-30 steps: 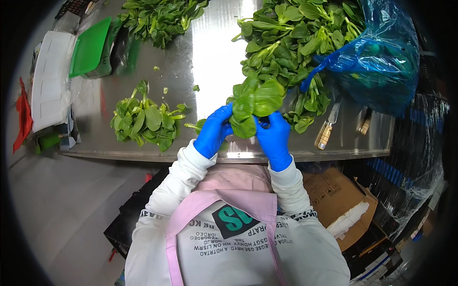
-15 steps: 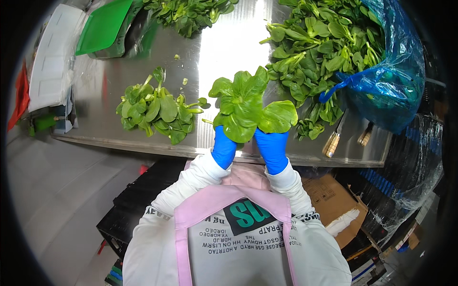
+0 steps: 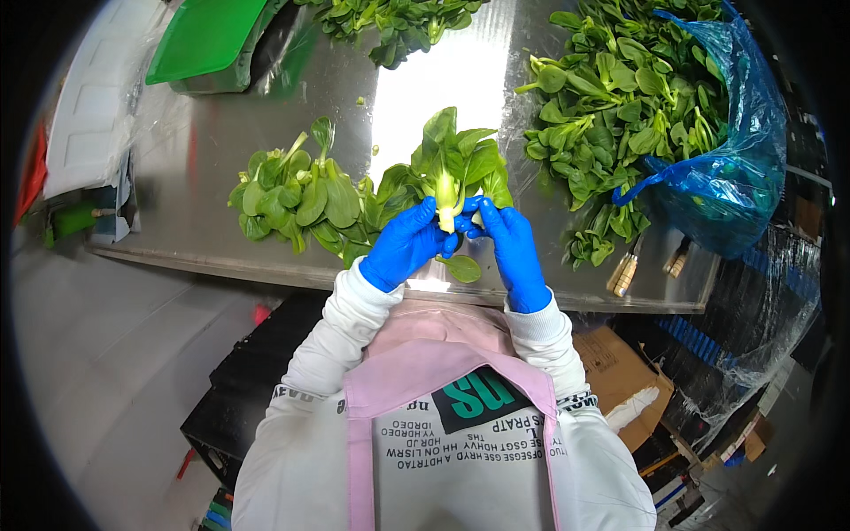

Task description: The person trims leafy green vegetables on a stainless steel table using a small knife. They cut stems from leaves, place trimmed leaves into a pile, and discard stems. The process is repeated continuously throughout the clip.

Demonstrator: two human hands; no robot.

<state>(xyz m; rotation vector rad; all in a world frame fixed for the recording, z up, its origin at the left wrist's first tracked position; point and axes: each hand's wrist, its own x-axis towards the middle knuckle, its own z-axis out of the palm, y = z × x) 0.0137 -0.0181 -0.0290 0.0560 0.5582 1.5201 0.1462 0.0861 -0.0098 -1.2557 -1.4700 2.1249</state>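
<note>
Both my hands wear blue gloves. My left hand [image 3: 402, 241] grips a leafy green plant [image 3: 447, 190], held upright with its pale base toward me. My right hand [image 3: 512, 248], fingers curled, pinches a leaf or stem at the plant's right side. A small pile of similar greens [image 3: 301, 195] lies to the left, reaching close to my left hand. A single loose leaf [image 3: 459, 268] lies between my hands on the steel table [image 3: 212, 243], near its front edge.
A large heap of greens [image 3: 624, 111] spills from a blue plastic bag [image 3: 735, 186] at right, with two wooden-handled knives [image 3: 624, 274] nearby. More greens [image 3: 398, 26] lie at the back. Green trays [image 3: 199, 35] and white trays [image 3: 84, 115] sit left. A cardboard box [image 3: 620, 354] is below right.
The plant has turned from leaves facing up to upright with its pale base exposed, my fingers now visible on it. A loose leaf has appeared below it. The view has shifted slightly.
</note>
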